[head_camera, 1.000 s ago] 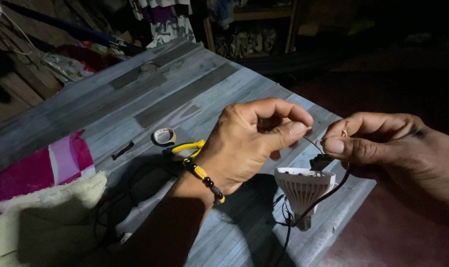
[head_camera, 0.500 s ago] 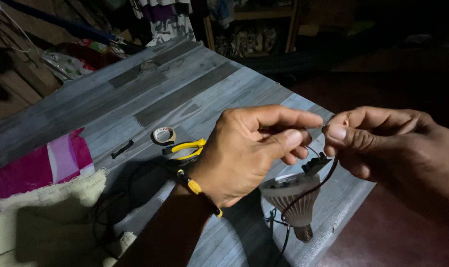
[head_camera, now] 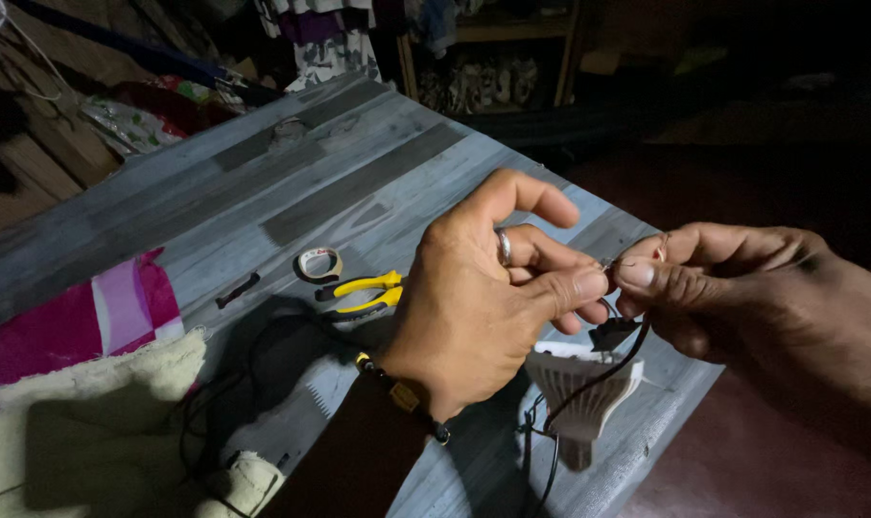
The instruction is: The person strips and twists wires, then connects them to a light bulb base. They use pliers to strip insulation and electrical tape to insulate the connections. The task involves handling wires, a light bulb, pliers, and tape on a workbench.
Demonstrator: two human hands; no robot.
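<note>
Above the grey table's [head_camera: 292, 182] near corner, left hand [head_camera: 483, 297] and right hand [head_camera: 733, 297] meet fingertip to fingertip, each pinching the thin wire end [head_camera: 608, 264]; other fingers loosely curled. Its black wire [head_camera: 599, 374] drops to a white lamp base [head_camera: 581, 398] below

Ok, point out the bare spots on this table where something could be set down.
The widest bare stretch of the grey plank table runs beyond the tape roll and yellow-handled pliers, toward the far edge. It is crowded nearer: pink cloth and cream towel, black cable, and the white lamp housing under the left hand and right hand.
</note>
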